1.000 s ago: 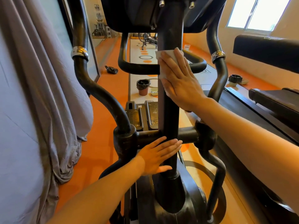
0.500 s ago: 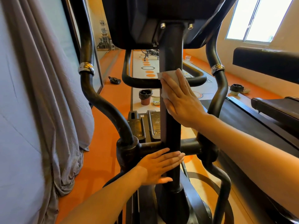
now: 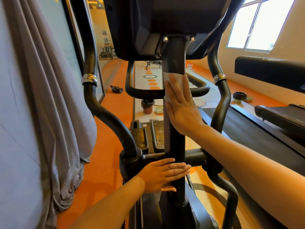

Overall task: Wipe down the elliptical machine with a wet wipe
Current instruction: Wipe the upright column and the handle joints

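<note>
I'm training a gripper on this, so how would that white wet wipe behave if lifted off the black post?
The white wet wipe probably flops: it moulds around the black post under the right hand. Likely light, thin, maybe clingy.

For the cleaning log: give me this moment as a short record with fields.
machine: black elliptical, central post upright under the console
wipe: white wet wipe flat against the post, just above the fixed handlebar
right hand: fingers straight, pressing the wipe on the post
left hand: fingers straight, resting on the post by the crossbar
surroundings: grey curtain at left, treadmill at right, orange floor
</note>
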`<move>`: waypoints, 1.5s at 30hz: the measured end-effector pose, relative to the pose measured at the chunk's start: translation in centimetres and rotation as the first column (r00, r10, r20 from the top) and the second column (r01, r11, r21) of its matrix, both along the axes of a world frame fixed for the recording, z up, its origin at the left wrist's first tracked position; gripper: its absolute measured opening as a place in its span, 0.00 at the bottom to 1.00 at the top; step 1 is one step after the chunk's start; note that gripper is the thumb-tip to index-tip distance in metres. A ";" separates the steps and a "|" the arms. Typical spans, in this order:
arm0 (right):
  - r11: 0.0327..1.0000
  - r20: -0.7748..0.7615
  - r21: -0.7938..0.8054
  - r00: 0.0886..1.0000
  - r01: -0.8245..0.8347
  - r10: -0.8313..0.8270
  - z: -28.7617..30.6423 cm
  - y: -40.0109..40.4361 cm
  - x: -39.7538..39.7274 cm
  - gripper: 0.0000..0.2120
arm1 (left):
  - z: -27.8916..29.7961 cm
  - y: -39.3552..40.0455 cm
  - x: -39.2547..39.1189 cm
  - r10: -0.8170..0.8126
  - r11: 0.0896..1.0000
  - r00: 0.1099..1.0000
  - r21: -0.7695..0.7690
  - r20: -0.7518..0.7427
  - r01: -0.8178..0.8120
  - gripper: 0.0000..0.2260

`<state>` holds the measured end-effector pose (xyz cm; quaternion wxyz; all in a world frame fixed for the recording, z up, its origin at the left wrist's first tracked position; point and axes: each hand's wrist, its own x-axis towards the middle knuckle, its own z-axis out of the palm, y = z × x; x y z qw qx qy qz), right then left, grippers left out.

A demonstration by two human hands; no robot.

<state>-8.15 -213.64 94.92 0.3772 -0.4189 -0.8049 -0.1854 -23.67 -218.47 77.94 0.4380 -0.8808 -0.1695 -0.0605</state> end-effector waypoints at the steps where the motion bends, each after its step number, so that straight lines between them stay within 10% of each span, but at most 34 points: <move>1: 1.000 0.013 -0.006 1.000 0.010 -0.010 0.1 0.0 0.1 0.27 | 0.1 0.1 0.0 -0.004 1.000 1.000 0.006 -0.002 0.004 0.33; 45: 0.998 0.033 -0.007 0.998 0.059 -0.059 4.3 1.3 -0.4 0.29 | 0.3 -0.6 0.0 -0.015 0.991 0.995 -0.130 0.097 0.028 0.28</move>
